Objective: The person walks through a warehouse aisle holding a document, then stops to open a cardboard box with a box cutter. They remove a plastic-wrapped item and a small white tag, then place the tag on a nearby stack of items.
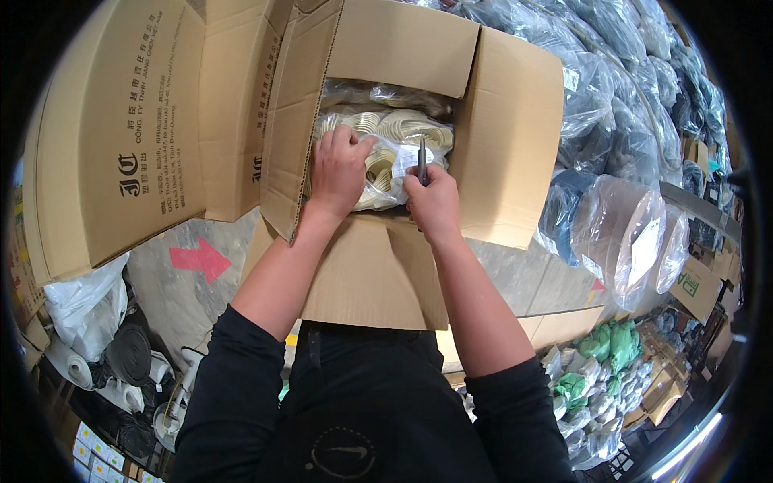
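Observation:
An open cardboard box stands in front of me, its flaps folded outward. Inside lies a clear plastic bag packed with stacked, curved cream-coloured pieces. My left hand rests over the bag's left side, its fingers curled down onto the plastic. On the bag's right part shows a white label. Beside this label my right hand is closed round a dark, slim pen-shaped tool, whose narrow end points up and away from me. Its exact kind is not clear.
Another large cardboard box stands close on the left. Clear bags of dark goods are piled at the right. White and green bags lie at the lower right, rolls of material at the lower left. A red arrow marks the floor.

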Motion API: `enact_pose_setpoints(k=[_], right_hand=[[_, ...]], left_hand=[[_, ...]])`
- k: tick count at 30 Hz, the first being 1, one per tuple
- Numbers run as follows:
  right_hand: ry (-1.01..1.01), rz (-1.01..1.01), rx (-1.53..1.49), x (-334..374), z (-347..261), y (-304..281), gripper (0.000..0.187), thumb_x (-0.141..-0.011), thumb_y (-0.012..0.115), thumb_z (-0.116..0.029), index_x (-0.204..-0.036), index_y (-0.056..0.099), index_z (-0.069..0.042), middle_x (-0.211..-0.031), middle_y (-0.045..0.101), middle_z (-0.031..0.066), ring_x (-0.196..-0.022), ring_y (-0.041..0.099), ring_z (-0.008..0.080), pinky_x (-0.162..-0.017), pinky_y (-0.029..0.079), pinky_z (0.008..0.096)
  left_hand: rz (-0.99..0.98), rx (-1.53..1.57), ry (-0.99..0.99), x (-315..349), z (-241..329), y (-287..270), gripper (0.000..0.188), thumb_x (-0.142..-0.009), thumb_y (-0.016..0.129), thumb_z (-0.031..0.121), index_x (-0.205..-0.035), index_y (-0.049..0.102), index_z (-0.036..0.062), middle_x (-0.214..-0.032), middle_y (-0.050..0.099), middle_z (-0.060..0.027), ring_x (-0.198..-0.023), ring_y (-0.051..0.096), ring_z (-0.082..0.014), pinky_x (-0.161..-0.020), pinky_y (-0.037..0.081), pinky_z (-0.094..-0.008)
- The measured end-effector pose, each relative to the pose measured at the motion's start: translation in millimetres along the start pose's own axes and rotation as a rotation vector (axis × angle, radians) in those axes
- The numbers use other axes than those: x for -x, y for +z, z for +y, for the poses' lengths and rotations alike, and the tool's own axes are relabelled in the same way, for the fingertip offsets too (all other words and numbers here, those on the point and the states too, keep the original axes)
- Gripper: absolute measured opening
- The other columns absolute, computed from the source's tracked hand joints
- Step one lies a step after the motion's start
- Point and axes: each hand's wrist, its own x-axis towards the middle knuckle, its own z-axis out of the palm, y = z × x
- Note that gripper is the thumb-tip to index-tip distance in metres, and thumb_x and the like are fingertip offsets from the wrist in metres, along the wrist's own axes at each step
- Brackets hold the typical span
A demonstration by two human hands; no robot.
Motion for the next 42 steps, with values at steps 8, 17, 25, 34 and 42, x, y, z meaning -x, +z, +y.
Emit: enact_pose_setpoints(k=[8,17,25,34,42], right_hand=[[-0.004,-0.018,-0.02,-5,1,1,0.013,-0.085,0.064,-0.012,-0.092,0.064,-0.001,-0.059,0.056,0.0024,-0.044,0.051,0.0108,-0.039,0.039,0.0283],[0.031,-0.008,0.045,-4,-2,-4,0.023,-0.079,0.066,-0.02,-0.088,0.068,0.001,-0.074,0.067,0.0182,-0.068,0.066,0.0283,-0.069,0.051,0.0392],[-0.051,-0.016,0.087,-5,-1,-4,0.016,-0.085,0.065,-0.013,-0.094,0.067,0.001,-0.06,0.058,0.003,-0.046,0.053,0.0111,-0.042,0.041,0.0285],[-0.039,-0.011,0.1,-5,-3,-3,0.016,-0.084,0.065,-0.012,-0.093,0.066,0.001,-0.059,0.057,0.0033,-0.046,0.053,0.0112,-0.042,0.041,0.0285],[-0.044,0.005,0.1,-5,-2,-1,0.016,-0.083,0.064,-0.012,-0.091,0.066,0.001,-0.059,0.058,0.0037,-0.046,0.053,0.0117,-0.043,0.041,0.0294]], left_hand=[[-0.005,-0.039,0.09,12,3,29,0.002,-0.075,0.07,0.006,-0.073,0.069,0.0079,-0.146,0.044,-0.0151,-0.14,0.03,-0.0388,-0.115,0.028,-0.0455],[0.059,0.076,0.079,12,-2,58,0.011,-0.072,0.075,0.004,-0.075,0.065,0.0012,-0.141,0.046,-0.0196,-0.136,0.032,-0.0448,-0.113,0.03,-0.0487],[0.134,0.135,0.054,9,-1,68,0.013,-0.07,0.073,0.0,-0.075,0.062,-0.0009,-0.136,0.049,-0.0205,-0.131,0.04,-0.045,-0.11,0.035,-0.0497],[0.153,0.129,0.053,11,-6,74,0.012,-0.069,0.072,0.0,-0.073,0.061,-0.0009,-0.131,0.053,-0.0193,-0.127,0.043,-0.0446,-0.109,0.037,-0.0494],[0.162,0.197,0.061,13,-10,71,0.012,-0.069,0.07,-0.001,-0.074,0.06,-0.0011,-0.13,0.054,-0.0196,-0.124,0.045,-0.0433,-0.106,0.038,-0.0485]])
